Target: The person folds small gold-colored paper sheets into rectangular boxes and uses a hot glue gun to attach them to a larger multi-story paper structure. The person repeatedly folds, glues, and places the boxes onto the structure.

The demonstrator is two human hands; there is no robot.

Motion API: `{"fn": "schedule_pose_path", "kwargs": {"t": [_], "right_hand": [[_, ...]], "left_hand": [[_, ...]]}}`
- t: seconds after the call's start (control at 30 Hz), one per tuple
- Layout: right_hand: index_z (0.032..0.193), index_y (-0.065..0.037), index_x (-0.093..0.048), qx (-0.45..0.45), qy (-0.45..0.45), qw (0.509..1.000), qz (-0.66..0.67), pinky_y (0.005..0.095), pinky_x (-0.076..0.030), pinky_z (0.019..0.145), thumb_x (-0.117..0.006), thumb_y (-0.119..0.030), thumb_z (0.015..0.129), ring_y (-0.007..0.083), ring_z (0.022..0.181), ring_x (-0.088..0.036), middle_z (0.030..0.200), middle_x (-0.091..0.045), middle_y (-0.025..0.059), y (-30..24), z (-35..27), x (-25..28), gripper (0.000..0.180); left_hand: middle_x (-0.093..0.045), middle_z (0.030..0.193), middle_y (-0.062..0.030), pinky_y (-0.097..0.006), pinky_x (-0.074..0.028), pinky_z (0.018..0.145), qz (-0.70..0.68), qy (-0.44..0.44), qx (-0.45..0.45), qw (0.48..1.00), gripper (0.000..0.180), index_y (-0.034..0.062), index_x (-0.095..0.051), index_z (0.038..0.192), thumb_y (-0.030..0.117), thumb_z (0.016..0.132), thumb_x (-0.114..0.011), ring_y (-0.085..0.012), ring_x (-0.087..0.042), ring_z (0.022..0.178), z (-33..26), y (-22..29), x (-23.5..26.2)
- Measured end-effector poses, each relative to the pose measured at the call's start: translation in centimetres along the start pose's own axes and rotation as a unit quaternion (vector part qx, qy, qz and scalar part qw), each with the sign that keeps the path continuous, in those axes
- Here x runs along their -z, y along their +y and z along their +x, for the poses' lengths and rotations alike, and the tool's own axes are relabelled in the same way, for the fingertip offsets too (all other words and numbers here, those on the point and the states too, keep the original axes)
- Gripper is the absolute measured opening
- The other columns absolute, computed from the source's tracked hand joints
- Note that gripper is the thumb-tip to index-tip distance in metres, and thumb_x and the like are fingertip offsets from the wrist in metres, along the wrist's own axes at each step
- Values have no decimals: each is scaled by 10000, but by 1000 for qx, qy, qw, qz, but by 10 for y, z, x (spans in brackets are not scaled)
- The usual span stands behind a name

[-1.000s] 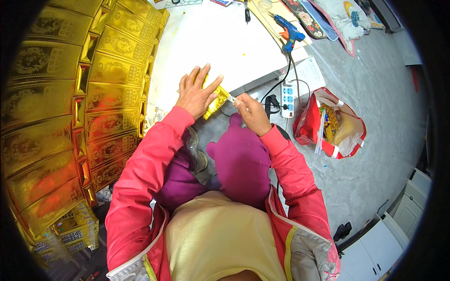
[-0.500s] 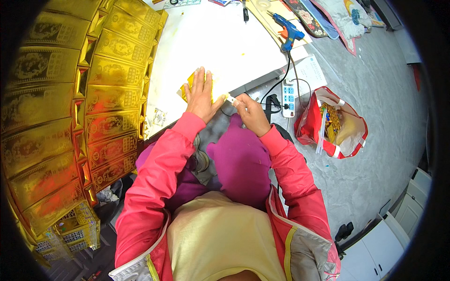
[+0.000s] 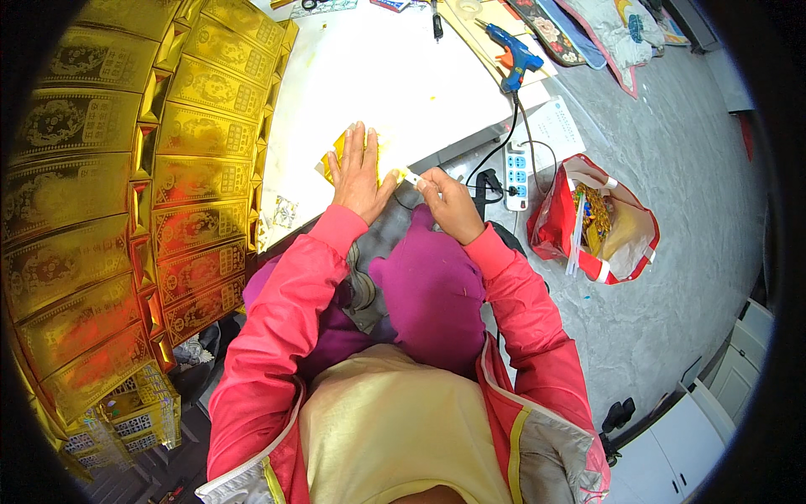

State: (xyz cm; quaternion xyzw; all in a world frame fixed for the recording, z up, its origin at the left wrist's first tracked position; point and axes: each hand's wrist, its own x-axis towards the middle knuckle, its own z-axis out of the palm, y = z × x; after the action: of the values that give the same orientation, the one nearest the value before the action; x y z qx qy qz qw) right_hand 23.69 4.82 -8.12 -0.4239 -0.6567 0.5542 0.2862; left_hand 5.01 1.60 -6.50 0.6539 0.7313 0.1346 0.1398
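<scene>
My left hand (image 3: 358, 178) lies flat with fingers stretched out, pressing a piece of shiny gold paper (image 3: 340, 154) onto the white tabletop (image 3: 378, 76). Its thumb points right, toward the table's near edge. My right hand (image 3: 451, 206) is closed around a small slim white tool (image 3: 411, 177), just off that edge. The tool's tip is close to the left thumb, by a yellowish bit; its exact kind is too small to make out. Most of the gold paper is hidden under my left hand.
Gold embossed boxes (image 3: 201, 130) are stacked high at the left. A blue glue gun (image 3: 516, 57) lies on the table's right side, its cord near a white power strip (image 3: 516, 178). A red bag (image 3: 550, 223) with gold pieces stands on the floor at right.
Almost nothing differs. Both hands keep their places, with only a very slight shift of the right fingers and the white tool.
</scene>
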Motion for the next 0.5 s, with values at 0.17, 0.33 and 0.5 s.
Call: {"fn": "schedule_pose_path", "kwargs": {"t": [0.17,0.33,0.5], "right_hand": [[920,-6,-586,6,-12,1000,1,349,-449,633,-532,-187,951,233,661,-565,716,-587,116,2,4,5,191],[917,-11,-586,18,-21,1000,9,301,-419,616,-536,-187,963,140,649,-496,693,-543,51,5,6,8,188],[912,-15,-578,18,-15,1000,6,300,-418,612,-531,-189,967,135,647,-496,687,-536,43,3,6,7,189]], "left_hand": [[-132,1607,-167,-601,-48,1150,12,3,-3,1000,736,48,-226,1527,361,943,-543,-329,-75,1497,-2,0,-1],[-118,1609,-169,-609,-54,1147,27,4,-12,1000,784,42,-212,1529,403,925,-557,-330,-69,1497,-2,0,-1],[-119,1605,-180,-616,-83,1142,66,-9,-42,997,896,55,-199,1533,482,875,-632,-345,-81,1493,-4,0,4]]}}
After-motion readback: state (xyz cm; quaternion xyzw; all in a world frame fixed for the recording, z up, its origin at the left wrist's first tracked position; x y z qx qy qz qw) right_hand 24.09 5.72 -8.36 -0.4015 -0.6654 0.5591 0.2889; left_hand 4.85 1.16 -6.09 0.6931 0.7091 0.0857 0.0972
